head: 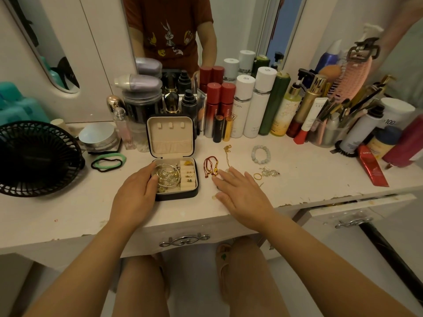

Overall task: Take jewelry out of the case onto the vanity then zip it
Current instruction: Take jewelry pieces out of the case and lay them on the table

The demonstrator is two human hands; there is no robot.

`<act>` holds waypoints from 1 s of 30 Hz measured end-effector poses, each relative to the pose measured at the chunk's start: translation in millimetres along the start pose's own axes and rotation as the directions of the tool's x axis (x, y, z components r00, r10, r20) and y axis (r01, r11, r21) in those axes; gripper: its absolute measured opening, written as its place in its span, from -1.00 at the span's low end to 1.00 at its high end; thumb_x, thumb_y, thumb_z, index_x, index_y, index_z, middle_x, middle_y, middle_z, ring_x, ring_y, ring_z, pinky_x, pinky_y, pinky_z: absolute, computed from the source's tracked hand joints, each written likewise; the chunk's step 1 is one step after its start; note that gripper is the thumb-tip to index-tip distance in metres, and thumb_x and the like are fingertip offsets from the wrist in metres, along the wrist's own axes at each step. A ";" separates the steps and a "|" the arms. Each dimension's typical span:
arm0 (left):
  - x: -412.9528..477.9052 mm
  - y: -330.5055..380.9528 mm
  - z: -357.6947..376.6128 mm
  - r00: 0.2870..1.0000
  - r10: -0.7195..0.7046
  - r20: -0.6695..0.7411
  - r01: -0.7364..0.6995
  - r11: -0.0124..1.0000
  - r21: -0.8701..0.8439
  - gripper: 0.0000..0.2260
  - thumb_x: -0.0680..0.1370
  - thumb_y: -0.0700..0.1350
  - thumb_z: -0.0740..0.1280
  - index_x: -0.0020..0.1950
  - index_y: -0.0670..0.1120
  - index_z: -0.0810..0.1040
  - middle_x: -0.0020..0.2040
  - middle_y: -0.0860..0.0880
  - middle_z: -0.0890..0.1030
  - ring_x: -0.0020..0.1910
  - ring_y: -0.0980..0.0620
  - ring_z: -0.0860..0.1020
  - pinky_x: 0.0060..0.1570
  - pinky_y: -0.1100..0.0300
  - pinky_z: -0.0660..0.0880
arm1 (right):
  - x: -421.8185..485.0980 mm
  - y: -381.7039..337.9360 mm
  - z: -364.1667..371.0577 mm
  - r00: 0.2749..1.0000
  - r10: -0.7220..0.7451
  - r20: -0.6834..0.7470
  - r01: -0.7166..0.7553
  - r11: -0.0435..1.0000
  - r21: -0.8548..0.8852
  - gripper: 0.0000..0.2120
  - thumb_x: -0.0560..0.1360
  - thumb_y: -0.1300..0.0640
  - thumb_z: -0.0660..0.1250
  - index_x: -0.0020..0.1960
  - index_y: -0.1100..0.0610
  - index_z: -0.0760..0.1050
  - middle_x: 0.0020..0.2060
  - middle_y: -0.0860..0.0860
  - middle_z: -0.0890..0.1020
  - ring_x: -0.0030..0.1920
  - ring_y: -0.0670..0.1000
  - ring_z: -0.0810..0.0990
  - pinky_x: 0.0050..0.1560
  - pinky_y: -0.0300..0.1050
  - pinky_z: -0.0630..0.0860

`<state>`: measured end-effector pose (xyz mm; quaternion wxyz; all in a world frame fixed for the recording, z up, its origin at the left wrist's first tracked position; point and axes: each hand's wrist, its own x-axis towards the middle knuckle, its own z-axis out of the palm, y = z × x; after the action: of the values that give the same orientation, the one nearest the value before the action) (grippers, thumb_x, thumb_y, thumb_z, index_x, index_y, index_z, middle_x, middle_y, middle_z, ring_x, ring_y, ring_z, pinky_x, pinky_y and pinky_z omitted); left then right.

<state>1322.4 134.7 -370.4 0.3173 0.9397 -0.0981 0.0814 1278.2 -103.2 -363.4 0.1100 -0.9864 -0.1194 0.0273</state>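
A small black jewelry case (176, 195) with a cream lining stands open on the white vanity (309, 184), its lid upright. Silver bangles (168, 176) and small gold pieces lie inside. My left hand (137, 193) rests on the case's left edge, fingers relaxed, thumb at the rim. My right hand (240, 193) lies flat on the vanity just right of the case, fingers straight, fingertips by a red cord necklace (209, 167). Also on the vanity lie a thin gold chain (227, 154), a pale jade bead bracelet (261, 153), a gold ring (257, 176) and silver pieces (270, 172).
A row of bottles and tubes (242, 106) lines the back under the mirror. A black fan (34, 159) and hair ties (107, 162) sit at the left. A cup of brushes (329, 126) and a red tube (372, 168) stand at the right. Drawers (184, 240) run below the front edge.
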 end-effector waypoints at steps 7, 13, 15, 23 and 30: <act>1.2 -1.7 0.8 1.000 -0.001 0.007 0.001 1.000 0.003 -0.63 0.63 -0.07 0.04 0.44 -0.02 0.30 0.36 -0.06 0.44 0.30 -0.08 0.39 0.20 0.04 0.32 | -2.5 -27.8 2.4 0.993 -0.067 -0.096 0.073 0.996 0.054 -0.43 0.55 -0.15 -0.12 0.47 0.07 0.20 0.47 0.02 0.25 0.51 0.04 0.09 0.40 -0.14 -0.19; -0.4 -0.5 -0.2 1.000 0.013 -0.003 -0.013 1.000 0.007 -0.60 0.61 -0.02 0.01 0.43 -0.03 0.31 0.35 -0.07 0.45 0.28 -0.09 0.40 0.18 0.04 0.33 | -3.6 -53.3 1.9 0.976 0.008 -0.217 0.028 0.987 0.159 -0.57 0.60 0.01 0.10 0.40 0.18 0.34 0.38 0.08 0.40 0.41 0.06 0.29 0.43 -0.10 0.11; -0.4 0.5 -0.6 1.000 0.017 0.000 -0.017 1.000 0.008 -0.59 0.60 0.00 0.00 0.43 -0.03 0.31 0.35 -0.07 0.44 0.29 -0.09 0.40 0.19 0.04 0.33 | -3.4 -56.1 -1.4 0.956 -0.022 -0.293 0.064 0.989 0.134 -0.62 0.58 0.06 0.14 0.33 0.19 0.41 0.28 0.10 0.50 0.33 0.09 0.41 0.37 -0.04 0.24; 0.1 -2.2 0.8 1.000 0.012 0.003 -0.012 1.000 0.005 -0.61 0.61 -0.03 0.02 0.44 -0.01 0.30 0.35 -0.06 0.44 0.29 -0.07 0.40 0.19 0.03 0.34 | 34.1 -32.5 -54.1 0.920 0.093 -0.380 -0.016 0.979 0.201 -0.64 0.60 0.14 0.13 0.38 0.11 0.34 0.34 0.02 0.43 0.36 0.01 0.33 0.38 -0.10 0.22; -1.5 3.4 -1.9 1.000 0.013 0.012 -0.012 1.000 -0.011 -0.61 0.63 -0.06 0.05 0.46 -0.04 0.26 0.39 -0.05 0.40 0.32 -0.02 0.36 0.24 0.17 0.26 | 69.7 -31.5 -94.7 0.908 0.106 -0.405 -0.015 0.975 0.222 -0.64 0.58 0.21 0.14 0.37 0.10 0.34 0.31 0.04 0.45 0.32 0.03 0.39 0.27 -0.15 0.30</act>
<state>1320.0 133.5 -367.2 0.3214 0.9378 -0.1064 0.0770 1346.1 -76.5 -265.9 0.2373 -0.9553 -0.0590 -0.1662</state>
